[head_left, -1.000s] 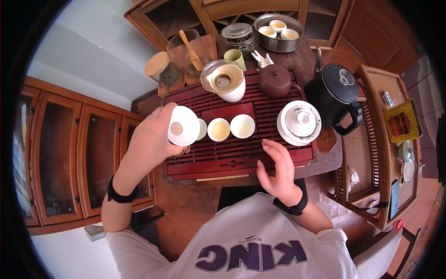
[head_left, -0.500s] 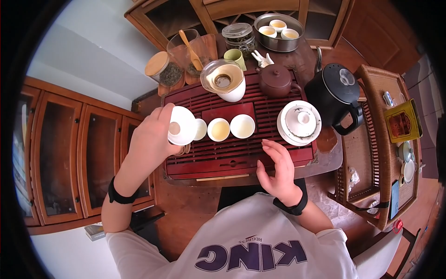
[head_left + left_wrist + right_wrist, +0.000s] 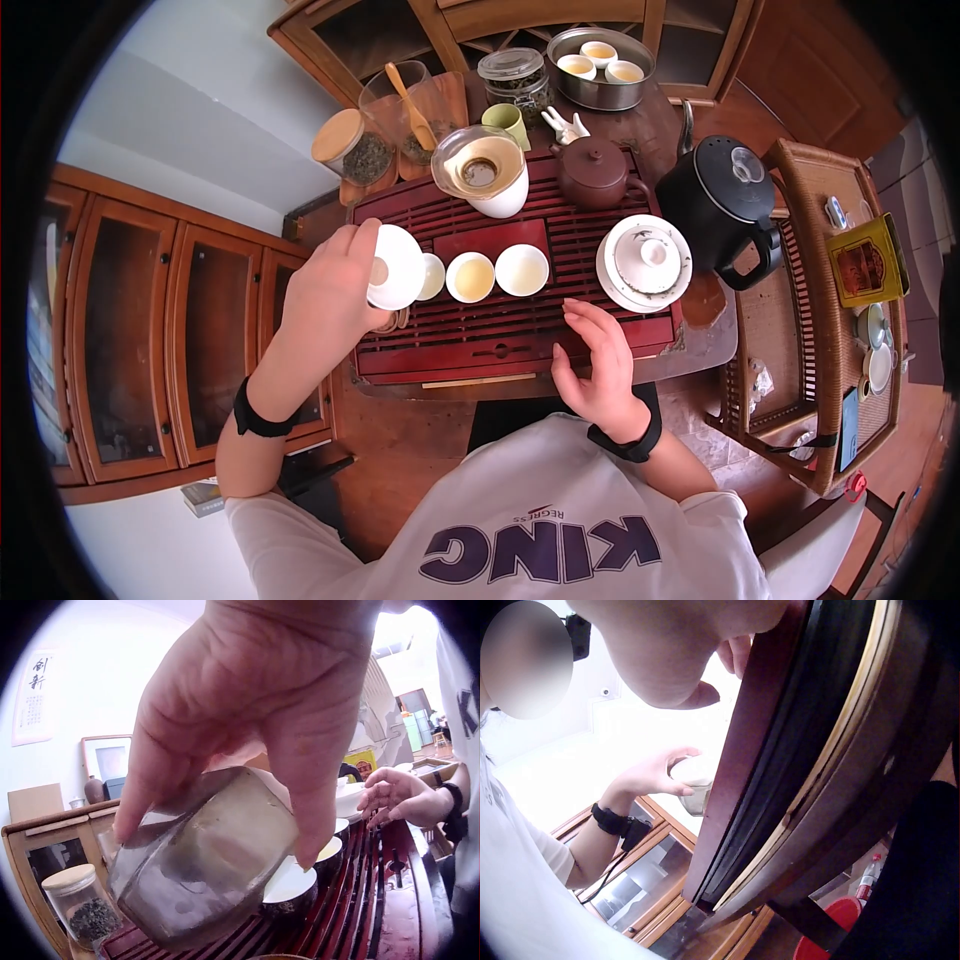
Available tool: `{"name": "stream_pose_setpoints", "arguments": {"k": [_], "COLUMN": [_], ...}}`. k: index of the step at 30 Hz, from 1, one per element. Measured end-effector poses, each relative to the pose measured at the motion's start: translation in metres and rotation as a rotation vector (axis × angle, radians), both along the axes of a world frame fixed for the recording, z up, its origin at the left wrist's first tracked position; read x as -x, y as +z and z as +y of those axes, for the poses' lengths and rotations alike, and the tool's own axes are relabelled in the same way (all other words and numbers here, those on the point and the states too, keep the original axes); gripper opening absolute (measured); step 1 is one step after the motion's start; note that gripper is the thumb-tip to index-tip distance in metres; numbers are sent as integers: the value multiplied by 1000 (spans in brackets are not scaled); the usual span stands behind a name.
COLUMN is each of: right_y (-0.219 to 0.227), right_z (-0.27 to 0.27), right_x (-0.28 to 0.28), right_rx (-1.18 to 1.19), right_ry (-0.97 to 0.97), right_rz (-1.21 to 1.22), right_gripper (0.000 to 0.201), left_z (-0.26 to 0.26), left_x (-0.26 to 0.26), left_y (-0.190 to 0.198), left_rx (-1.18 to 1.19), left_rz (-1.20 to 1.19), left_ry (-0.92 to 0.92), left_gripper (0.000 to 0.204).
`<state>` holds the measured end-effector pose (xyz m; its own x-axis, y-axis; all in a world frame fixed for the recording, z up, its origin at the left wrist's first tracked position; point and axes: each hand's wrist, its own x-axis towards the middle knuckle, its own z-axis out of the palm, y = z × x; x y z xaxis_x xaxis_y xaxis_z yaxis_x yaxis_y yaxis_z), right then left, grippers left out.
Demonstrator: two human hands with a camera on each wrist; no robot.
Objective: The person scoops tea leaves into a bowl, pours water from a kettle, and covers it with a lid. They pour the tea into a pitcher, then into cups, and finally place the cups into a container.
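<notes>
My left hand (image 3: 332,285) grips a faceted tea pitcher (image 3: 402,265) at the tray's left side. The pitcher is tilted toward the leftmost small cup (image 3: 431,277) and partly hides it. In the left wrist view, thumb and fingers span the grey pitcher (image 3: 202,881). Right of that cup stand a cup of yellow tea (image 3: 471,279) and a paler cup (image 3: 522,271). My right hand (image 3: 603,372) hovers by the front edge of the slatted tea tray (image 3: 440,367), fingers loosely bent and holding nothing. A white lidded gaiwan (image 3: 645,262) stands just beyond it.
Behind the cups, a strainer (image 3: 480,172) sits on a white vessel beside a brown teapot (image 3: 592,178). A black kettle (image 3: 725,190) stands right of the tray. Tea jars (image 3: 352,150) and a metal bowl (image 3: 600,92) with cups line the back. A wicker cart (image 3: 800,320) is at right.
The left hand and the pitcher have shifted slightly to the right, still tilted by the leftmost cup. The right hand has stayed in place.
</notes>
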<state>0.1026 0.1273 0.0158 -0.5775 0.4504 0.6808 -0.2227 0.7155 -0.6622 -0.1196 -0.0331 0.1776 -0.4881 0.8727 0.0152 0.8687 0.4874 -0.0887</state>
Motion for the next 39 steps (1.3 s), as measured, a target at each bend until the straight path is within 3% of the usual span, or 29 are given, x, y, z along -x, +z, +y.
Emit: {"name": "stream_pose_setpoints", "arguments": {"k": [4, 20, 23, 26, 30, 33, 39], "right_y": [0, 0, 0, 1, -1, -1, 0], "right_z": [0, 0, 0, 0, 0, -1, 0], "right_x": [0, 0, 0, 0, 1, 0, -1], "right_rx": [1, 3, 3, -3, -7, -15, -36], "right_ry": [5, 2, -2, 0, 3, 4, 2], "right_rz": [-1, 3, -1, -3, 0, -6, -13], "right_gripper": [52, 50, 49, 49, 51, 52, 52], "left_z": [0, 3, 7, 15, 17, 22, 31], "left_x": [1, 8, 12, 20, 53, 81, 80], "left_y": [-4, -7, 6, 34, 31, 2, -33], "left_rx": [4, -14, -91, -304, -502, -657, -611], "left_rz": [96, 79, 27, -458, -642, -823, -787], "left_ry": [-40, -12, -1, 58, 62, 46, 125], "left_gripper": [88, 90, 79, 63, 72, 69, 71]}}
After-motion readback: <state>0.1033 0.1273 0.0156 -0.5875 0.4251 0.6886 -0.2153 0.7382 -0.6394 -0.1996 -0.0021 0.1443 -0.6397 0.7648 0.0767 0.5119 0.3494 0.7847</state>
